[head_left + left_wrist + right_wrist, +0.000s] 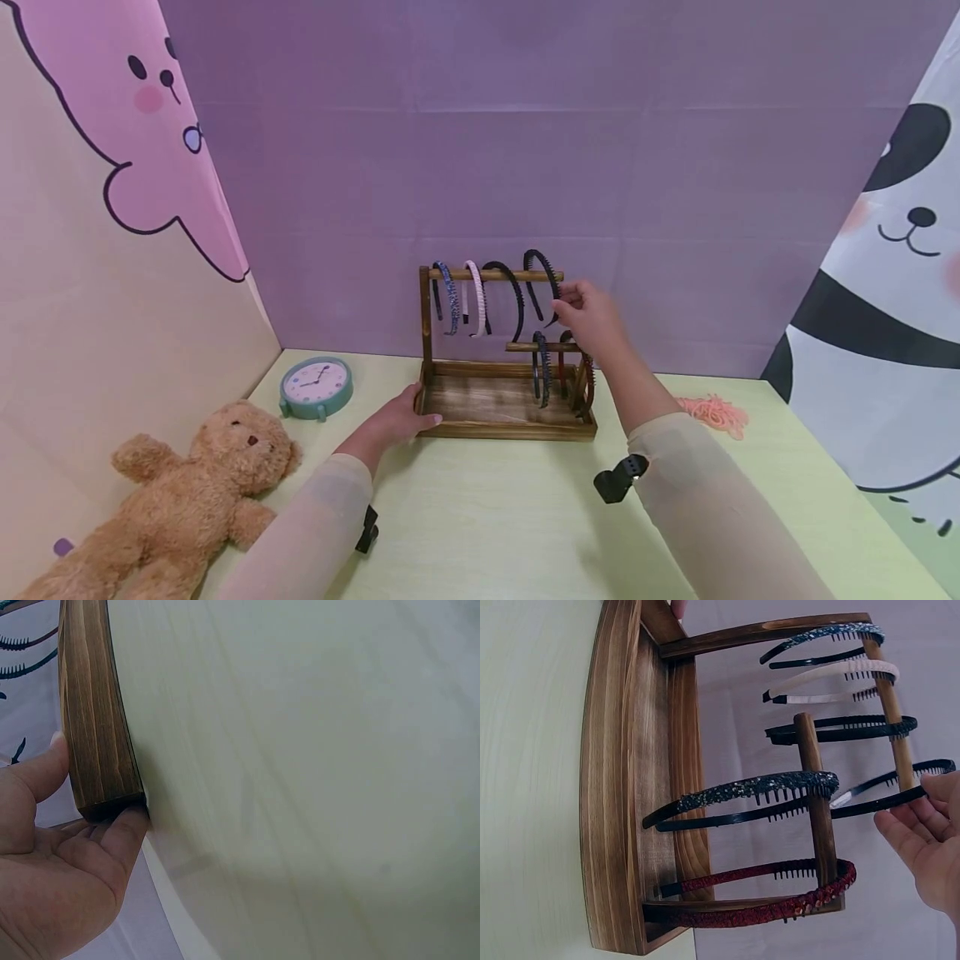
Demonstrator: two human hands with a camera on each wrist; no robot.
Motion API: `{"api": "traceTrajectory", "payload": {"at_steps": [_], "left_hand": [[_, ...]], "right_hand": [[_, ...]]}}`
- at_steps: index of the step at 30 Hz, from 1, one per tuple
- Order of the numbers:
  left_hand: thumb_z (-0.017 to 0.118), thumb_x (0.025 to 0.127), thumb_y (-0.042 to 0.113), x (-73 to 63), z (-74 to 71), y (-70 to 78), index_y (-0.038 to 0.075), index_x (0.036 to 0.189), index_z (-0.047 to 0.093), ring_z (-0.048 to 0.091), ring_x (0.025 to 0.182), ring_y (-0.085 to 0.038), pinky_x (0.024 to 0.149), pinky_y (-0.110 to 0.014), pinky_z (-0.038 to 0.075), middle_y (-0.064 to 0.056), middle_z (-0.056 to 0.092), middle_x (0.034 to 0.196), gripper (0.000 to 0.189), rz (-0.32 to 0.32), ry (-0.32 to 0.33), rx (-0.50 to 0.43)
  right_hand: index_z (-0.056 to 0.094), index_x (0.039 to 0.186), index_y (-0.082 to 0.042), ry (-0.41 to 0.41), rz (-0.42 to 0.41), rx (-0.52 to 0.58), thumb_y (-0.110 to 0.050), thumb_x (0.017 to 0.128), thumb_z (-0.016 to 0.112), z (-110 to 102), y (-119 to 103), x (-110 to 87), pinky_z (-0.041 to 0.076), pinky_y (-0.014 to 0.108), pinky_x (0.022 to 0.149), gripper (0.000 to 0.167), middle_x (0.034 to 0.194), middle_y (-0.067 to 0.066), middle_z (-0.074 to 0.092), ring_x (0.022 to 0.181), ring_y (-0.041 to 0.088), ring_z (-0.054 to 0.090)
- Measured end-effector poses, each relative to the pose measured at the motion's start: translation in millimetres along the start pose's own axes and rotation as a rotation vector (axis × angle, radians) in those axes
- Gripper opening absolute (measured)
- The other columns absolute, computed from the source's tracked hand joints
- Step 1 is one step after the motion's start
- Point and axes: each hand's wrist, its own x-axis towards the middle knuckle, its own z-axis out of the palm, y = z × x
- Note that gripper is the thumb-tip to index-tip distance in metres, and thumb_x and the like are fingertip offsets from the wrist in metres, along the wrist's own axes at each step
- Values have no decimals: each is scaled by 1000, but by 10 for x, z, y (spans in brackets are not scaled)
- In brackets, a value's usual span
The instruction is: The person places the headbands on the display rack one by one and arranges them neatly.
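A brown wooden headband stand [495, 432] stands on the table, with an upper bar, a shorter lower bar and a tray base. My left hand [397, 419] grips the tray's left end, thumb on the front side and fingers around the end [94, 712]. Thumb and fingers of my right hand [592, 317] pinch a black headband [551, 271] at the right end of the upper bar. Further left on that bar hang a blue glittery headband [452, 300], a pale pink one [477, 300] and another black one [517, 300]. Dark glittery [742, 791] and red [742, 916] headbands hang on the lower bar.
A teal round clock [317, 387] lies at the back left. In front of it, a brown teddy bear [180, 508] lies along the left side. A bundle of pink cord [716, 414] lies right of the stand. A purple backdrop [525, 167] rises behind the table.
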Motion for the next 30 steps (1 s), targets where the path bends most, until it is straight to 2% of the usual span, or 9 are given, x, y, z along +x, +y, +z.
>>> {"api": "traceTrajectory", "payload": {"at_steps": [10, 16, 26, 30], "left_hand": [[66, 94, 35, -32, 13, 34, 12, 158, 16, 23, 147, -41, 118, -57, 22, -18, 24, 161, 85, -1, 0, 5], [67, 94, 33, -47, 9, 44, 11, 158, 17, 24, 146, -42, 117, -58, 24, -20, 26, 160, 84, 3, 5, 1], [66, 94, 33, -56, 0, 46, 11, 158, 17, 24, 147, -42, 117, -58, 23, -19, 25, 160, 84, 2, 7, -2], [66, 94, 34, -50, -8, 30, 11, 158, 16, 23, 147, -42, 117, -58, 23, -19, 25, 160, 84, 3, 11, 9]], "right_hand": [[52, 133, -4, -42, 29, -112, -24, 102, 55, 80, 24, 62, 54, 44, 85, 37, 117, 16, 63, 99, 31, 65], [52, 132, -4, -67, 58, -118, -24, 102, 54, 93, 29, 70, 54, 45, 89, 36, 120, 17, 62, 104, 32, 65], [53, 134, -4, -63, 32, -155, -26, 101, 56, 89, 89, 94, 54, 45, 88, 40, 120, 17, 64, 103, 31, 64], [52, 136, -3, -72, 24, -164, -26, 101, 55, 78, 85, 77, 52, 46, 91, 41, 122, 17, 63, 108, 32, 62]]}}
